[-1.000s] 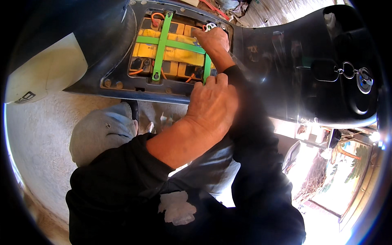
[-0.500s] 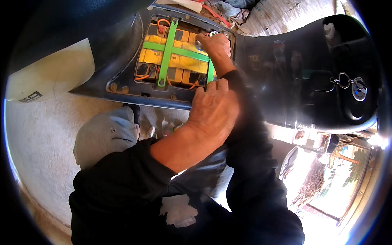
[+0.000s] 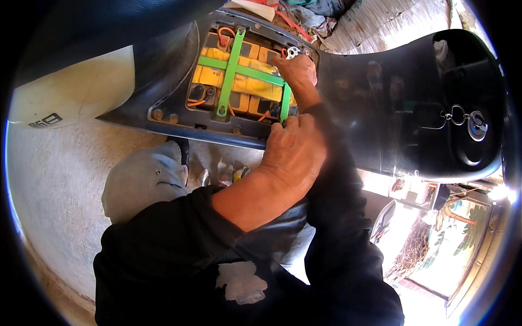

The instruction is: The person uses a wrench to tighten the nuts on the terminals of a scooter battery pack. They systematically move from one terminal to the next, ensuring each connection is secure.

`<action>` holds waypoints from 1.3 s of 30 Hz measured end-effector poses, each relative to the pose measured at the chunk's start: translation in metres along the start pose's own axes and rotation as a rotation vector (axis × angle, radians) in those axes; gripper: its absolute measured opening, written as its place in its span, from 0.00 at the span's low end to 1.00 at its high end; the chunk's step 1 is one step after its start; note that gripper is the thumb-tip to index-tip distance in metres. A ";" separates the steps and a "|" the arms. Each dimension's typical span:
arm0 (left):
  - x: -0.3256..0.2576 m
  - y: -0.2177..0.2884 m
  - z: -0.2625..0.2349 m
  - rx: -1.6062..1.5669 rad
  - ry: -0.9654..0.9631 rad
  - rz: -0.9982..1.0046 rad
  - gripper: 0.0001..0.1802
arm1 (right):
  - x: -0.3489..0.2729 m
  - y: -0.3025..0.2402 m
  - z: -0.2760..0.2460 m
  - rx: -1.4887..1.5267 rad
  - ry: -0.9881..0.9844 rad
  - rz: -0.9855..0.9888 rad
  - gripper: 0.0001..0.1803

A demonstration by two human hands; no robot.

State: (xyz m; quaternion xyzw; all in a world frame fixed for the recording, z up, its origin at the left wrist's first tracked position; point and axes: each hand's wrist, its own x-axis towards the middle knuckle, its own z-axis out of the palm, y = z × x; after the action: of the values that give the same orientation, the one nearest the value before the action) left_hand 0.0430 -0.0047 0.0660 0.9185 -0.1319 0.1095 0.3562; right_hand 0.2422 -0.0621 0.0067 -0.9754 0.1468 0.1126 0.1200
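Note:
An open compartment in the black motorcycle body (image 3: 179,130) holds several yellow-orange batteries (image 3: 239,102) joined by orange cables (image 3: 199,102). Green flat straps (image 3: 230,70) cross over them. At the compartment's far right corner my right hand (image 3: 298,71) is closed, and a silver piece with holes (image 3: 293,52) shows just beyond its fingers. What its fingers grip is hidden. Nearer to me, my left hand (image 3: 295,149) has its fingers curled at the compartment's near edge, by the lower end of the right-hand green strap (image 3: 285,101). Whatever lies under those fingers cannot be seen.
The long black seat (image 3: 380,114) lies to the right, upturned or swung aside, with a key ring (image 3: 457,115) on it. A cream panel (image 3: 76,89) is on the left. Left of my forearm is a rounded grey cloth shape (image 3: 142,185). Rags (image 3: 321,11) lie beyond.
The whole view has shifted slightly, so the compartment sits a little farther right and lower. My right hand has drawn back slightly, baring more of the silver piece. My left hand keeps its place.

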 end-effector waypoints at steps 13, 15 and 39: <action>0.001 0.006 0.011 0.013 -0.035 0.031 0.08 | -0.002 0.008 -0.005 0.002 -0.024 -0.097 0.32; 0.002 0.005 0.011 0.009 -0.027 0.023 0.08 | -0.001 0.005 -0.004 0.015 -0.025 -0.074 0.32; 0.011 -0.017 -0.011 0.000 0.044 0.030 0.12 | 0.001 -0.015 0.002 0.146 0.004 -0.053 0.26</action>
State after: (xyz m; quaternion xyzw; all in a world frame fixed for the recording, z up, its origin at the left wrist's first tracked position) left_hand 0.0573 0.0136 0.0664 0.9138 -0.1377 0.1352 0.3575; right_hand 0.2470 -0.0479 0.0075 -0.9678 0.1289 0.0964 0.1936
